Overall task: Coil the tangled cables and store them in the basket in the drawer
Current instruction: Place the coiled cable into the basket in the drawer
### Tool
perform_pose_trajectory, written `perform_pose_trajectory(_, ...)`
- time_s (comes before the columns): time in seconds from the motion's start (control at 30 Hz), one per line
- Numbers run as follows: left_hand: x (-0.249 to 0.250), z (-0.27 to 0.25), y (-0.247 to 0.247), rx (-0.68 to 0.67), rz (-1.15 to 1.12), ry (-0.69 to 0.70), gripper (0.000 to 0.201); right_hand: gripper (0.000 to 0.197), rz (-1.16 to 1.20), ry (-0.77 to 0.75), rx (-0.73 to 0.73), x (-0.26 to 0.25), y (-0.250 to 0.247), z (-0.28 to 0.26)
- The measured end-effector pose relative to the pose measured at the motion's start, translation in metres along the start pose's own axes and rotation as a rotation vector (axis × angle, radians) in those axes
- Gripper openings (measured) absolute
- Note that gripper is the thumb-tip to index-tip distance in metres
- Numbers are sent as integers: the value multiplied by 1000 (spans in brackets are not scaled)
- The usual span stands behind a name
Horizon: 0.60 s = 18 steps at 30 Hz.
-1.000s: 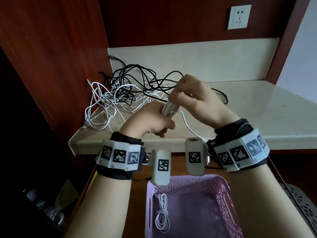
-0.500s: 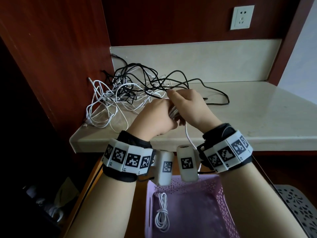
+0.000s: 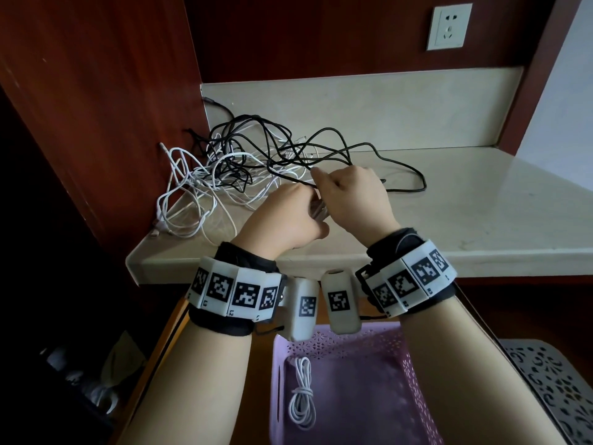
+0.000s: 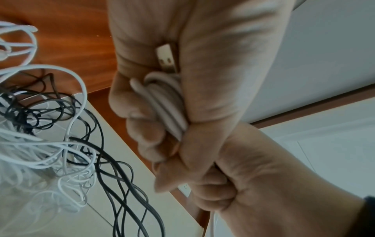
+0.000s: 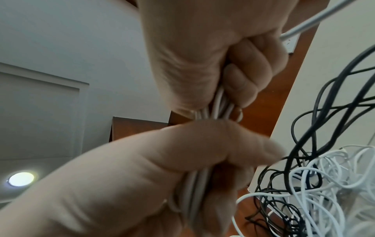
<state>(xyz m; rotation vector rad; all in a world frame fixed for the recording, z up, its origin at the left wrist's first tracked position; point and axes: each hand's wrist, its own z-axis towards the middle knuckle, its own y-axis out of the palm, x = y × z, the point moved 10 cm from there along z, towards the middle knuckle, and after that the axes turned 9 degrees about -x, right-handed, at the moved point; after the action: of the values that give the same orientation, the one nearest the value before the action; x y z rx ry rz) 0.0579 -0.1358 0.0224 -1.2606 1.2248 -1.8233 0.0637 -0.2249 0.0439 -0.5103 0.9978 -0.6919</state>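
One white cable bundle [image 4: 166,102] clamped between both fists above the tabletop [image 3: 465,220] edge. Left hand [image 3: 282,220] fingers [image 4: 142,128] clenched round its loops, white plug end poking up inside the fist. Right hand [image 3: 353,194] fingers [image 5: 249,77] curled tight on the same strands. Behind, tangled cables [image 3: 244,175], black and white, heaped on the tabletop. Below, coiled cable [image 3: 301,403] lying in the purple basket [image 3: 414,380] in the open drawer [image 3: 173,322].
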Motion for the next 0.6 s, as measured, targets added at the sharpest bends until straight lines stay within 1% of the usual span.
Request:
perform_pose_trajectory(0.1, 5, -1, 3, -18, 72, 45, 23, 62, 45, 23, 17, 7, -1, 1)
perform_pose_trajectory(0.17, 3, -2, 6, -44, 125, 40, 28, 63, 92, 60, 9, 15, 1, 4)
perform_pose_trajectory(0.23, 2, -3, 7, -60, 173, 25, 25, 62, 146, 88, -10, 21, 3, 6)
perform_pose_trajectory(0.33, -2, -5, 15, -147, 72, -1, 17, 63, 213, 83, -65, 23, 9, 7)
perform_pose_trajectory(0.43, -7, -6, 16, -199, 0, -26, 15, 64, 345, 92, -175, 23, 18, 6)
perform_pose_trajectory(0.5, -12, -4, 8, -163, 3, -41, 18, 62, 471, 106, -248, 24, 24, 5)
perform_pose_trajectory(0.6, -28, -4, -13, 1, 8, -83, 19, 59, 492, 97, -348, 28, 28, 2)
